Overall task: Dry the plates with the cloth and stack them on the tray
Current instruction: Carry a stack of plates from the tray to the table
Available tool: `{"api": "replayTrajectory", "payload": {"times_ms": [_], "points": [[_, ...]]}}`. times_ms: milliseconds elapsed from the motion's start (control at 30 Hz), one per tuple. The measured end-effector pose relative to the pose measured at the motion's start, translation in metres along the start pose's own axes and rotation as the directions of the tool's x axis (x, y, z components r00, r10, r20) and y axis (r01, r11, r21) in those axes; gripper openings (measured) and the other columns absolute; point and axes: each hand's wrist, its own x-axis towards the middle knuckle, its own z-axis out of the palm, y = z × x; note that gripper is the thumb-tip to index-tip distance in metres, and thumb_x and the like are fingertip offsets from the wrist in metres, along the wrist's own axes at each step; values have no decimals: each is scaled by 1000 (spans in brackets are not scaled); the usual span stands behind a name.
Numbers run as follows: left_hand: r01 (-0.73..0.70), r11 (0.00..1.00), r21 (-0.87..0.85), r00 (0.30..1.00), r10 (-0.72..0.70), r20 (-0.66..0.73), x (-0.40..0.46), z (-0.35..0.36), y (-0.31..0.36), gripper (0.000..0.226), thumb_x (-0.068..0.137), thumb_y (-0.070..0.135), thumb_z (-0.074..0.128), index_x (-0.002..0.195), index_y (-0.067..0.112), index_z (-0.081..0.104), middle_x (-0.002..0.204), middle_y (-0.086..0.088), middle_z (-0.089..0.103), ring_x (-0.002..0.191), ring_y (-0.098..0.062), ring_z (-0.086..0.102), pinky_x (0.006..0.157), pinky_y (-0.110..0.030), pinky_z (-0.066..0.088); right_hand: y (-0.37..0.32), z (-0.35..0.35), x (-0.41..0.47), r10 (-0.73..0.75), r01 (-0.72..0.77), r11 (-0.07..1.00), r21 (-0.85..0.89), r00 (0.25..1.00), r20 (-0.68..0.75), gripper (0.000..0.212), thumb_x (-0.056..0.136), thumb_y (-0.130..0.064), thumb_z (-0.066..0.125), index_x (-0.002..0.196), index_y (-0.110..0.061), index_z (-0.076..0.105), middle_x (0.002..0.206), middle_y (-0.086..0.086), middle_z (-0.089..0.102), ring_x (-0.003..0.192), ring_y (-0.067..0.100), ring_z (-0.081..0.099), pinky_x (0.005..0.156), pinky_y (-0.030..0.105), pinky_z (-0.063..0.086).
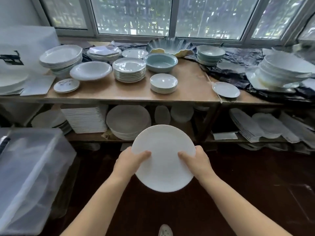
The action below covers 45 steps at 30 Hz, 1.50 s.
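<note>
— Where does the light come from?
— Daylight enters through the windows (136, 16) at the back; the panes look hazy and washed out. It brightens the surface (190, 79) and puts soft sheen on the stacked plates (129, 69).
— And lower down?
— The floor (255, 193) is dim, nearly black, and the shelf (187, 126) beneath sits in shadow. The held plate (163, 158) glows pale against it.
— Sharpness?
— Soft overall. The wide lens bends the window frames, and the plastic bin (30, 176) at the left edge smears.
</note>
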Motion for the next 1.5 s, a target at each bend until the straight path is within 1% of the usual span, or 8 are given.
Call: {"api": "replayTrajectory", "payload": {"times_ms": [233, 433, 800, 1000, 1100, 1267, 1400, 1500], "points": [[18, 999, -45, 1000, -19, -22, 104, 46, 71, 41, 51, 52, 67, 85, 31, 63, 94, 7, 68, 92, -20, 65, 88, -46, 52, -39, -30, 129, -16, 16, 999, -28, 1000, 6, 47, 66, -48, 68, 96, -20, 46, 89, -8, 56, 78, 6, 55, 54, 25, 43], [19, 1000, -9, 1000, -19, -15, 189, 58, 107, 62, 41, 62, 63, 92, 27, 67, 91, 4, 71, 85, -18, 67, 80, -45, 56, -60, -25, 218, -8, 9, 999, -36, 1000, 9, 40, 75, -39, 71, 100, -17, 47, 91, -6, 57, 81, 10, 57, 63, 30, 49], [-15, 996, 88, 998, 9, 67, 371, 52, 176, 50, 53, 60, 61, 95, 33, 67, 95, 8, 70, 92, -19, 65, 88, -42, 52, -120, 12, 380, 37, -36, 999, 38, 999, -11, 42, 77, -35, 71, 108, -18, 49, 99, -4, 61, 86, 12, 61, 68, 31, 53], [8, 999, 41, 996, -11, 92, 449, 54, 202, 32, 57, 47, 70, 84, 30, 65, 86, 10, 68, 82, -11, 65, 79, -35, 54, -141, 30, 445, 66, -63, 996, 67, 997, -30, 42, 78, -32, 72, 110, -16, 51, 103, 0, 63, 93, 19, 62, 83, 45, 54], [16, 997, 72, 998, -21, 66, 479, 59, 212, 24, 69, 44, 73, 85, 28, 63, 87, 9, 67, 80, -10, 62, 71, -29, 50, -147, 33, 477, 76, -76, 997, 3, 995, -61, 45, 75, -40, 72, 107, -16, 52, 102, 1, 62, 92, 19, 60, 81, 41, 53], [45, 981, 191, 999, -44, -8, 514, 72, 232, 42, 55, 57, 55, 87, 30, 60, 85, 11, 62, 89, -20, 59, 82, -32, 47, -148, 38, 535, 52, -60, 991, -121, 996, -67, 41, 76, -38, 72, 104, -13, 56, 109, 6, 53, 92, 22, 56, 77, 34, 48], [89, 975, 204, 992, -68, -106, 539, 81, 238, 41, 60, 58, 59, 87, 28, 60, 91, 7, 65, 90, -21, 60, 83, -36, 51, -148, 45, 576, 19, -30, 988, -149, 997, -74, 42, 76, -39, 73, 103, -13, 56, 104, 2, 40, 78, 8, 47, 68, 26, 37], [125, 968, 217, 978, -83, -191, 556, 90, 240, 42, 58, 61, 57, 86, 28, 58, 87, 11, 63, 81, -16, 59, 70, -32, 48, -148, 49, 603, -4, -5, 984, -180, 999, -51, 41, 75, -40, 73, 102, -13, 57, 99, 0, 39, 74, -2, 43, 59, 21, 34]]}}
